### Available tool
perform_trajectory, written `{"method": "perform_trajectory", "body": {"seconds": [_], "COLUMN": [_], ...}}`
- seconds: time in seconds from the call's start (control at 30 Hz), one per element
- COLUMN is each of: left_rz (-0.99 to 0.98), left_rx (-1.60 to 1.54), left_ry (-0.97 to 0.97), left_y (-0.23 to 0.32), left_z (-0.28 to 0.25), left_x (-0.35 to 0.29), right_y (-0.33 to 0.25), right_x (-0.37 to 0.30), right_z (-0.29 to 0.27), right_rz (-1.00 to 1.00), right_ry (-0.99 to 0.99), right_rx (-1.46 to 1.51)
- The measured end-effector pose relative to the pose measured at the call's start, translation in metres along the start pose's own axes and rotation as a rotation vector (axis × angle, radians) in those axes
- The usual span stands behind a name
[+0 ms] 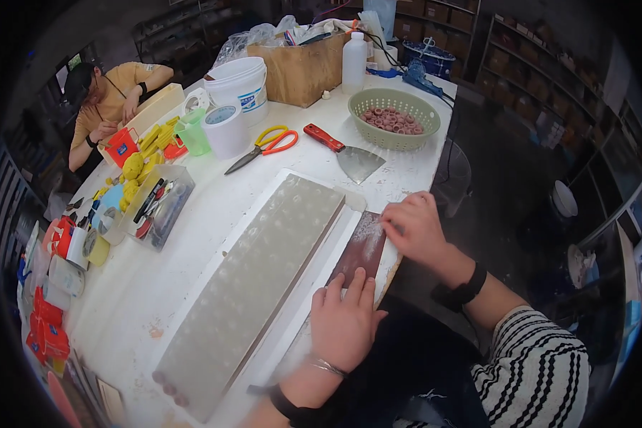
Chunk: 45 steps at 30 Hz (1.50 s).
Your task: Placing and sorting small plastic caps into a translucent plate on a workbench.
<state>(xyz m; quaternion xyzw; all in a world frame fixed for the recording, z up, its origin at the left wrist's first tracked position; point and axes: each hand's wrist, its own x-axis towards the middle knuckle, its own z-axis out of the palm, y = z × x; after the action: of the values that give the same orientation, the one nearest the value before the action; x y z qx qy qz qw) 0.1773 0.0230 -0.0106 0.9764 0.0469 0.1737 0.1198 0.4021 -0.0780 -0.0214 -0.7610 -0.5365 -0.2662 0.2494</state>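
A dark reddish-brown sheet [354, 253], looking like sandpaper, lies along the table's right edge with whitish dust on its far half. My left hand [342, 314] rests on its near end, fingers stretched out flat. Over the far end, the fingers of my right hand [415, 227] are bent and pressed together at the sheet's surface; whatever they hold, if anything, is hidden. Left of the sheet lies a long grey slab [257, 264] with pale round marks. Several small reddish-brown round pieces [171, 392] sit at its near end.
Beyond the slab lie a scraper [360, 162] and orange-and-yellow-handled scissors [264, 146]. A green basket [364, 128] holds small reddish rings. White bucket [257, 78], cardboard box [292, 75] and white bottle [354, 64] stand farther back. A co-worker [114, 100] sits far left.
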Motion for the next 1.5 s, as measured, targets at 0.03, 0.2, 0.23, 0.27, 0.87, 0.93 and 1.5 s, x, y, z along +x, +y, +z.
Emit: {"method": "perform_trajectory", "body": {"seconds": [0.03,0.2,0.23,0.27,0.87,0.93,1.5], "left_rz": [0.003,-0.005,0.000,0.004,0.020,-0.027,-0.882], "left_rx": [0.015,-0.009,-0.001,-0.004,-0.041,-0.247,-1.666], "left_ry": [0.007,0.009,0.026,0.028,0.038,0.209,0.471], "left_y": [-0.003,-0.005,-0.003,0.000,-0.005,-0.008,0.011], "left_z": [0.000,0.002,0.000,0.000,0.000,0.000,-0.060], "left_x": [0.003,0.001,-0.001,-0.002,0.006,0.010,-0.123], "right_y": [0.008,-0.047,-0.028,-0.006,0.013,-0.007,-0.186], "right_x": [0.011,-0.006,-0.006,-0.004,-0.025,-0.020,0.002], "right_z": [0.001,-0.010,-0.001,0.002,-0.021,-0.035,-0.052], "right_rz": [0.021,-0.169,-0.082,-0.004,0.052,0.043,-0.580], "right_ry": [0.082,-0.067,-0.028,-0.001,0.103,0.167,-0.004], "right_rx": [-0.078,0.181,0.126,0.020,-0.033,0.036,0.629]}}
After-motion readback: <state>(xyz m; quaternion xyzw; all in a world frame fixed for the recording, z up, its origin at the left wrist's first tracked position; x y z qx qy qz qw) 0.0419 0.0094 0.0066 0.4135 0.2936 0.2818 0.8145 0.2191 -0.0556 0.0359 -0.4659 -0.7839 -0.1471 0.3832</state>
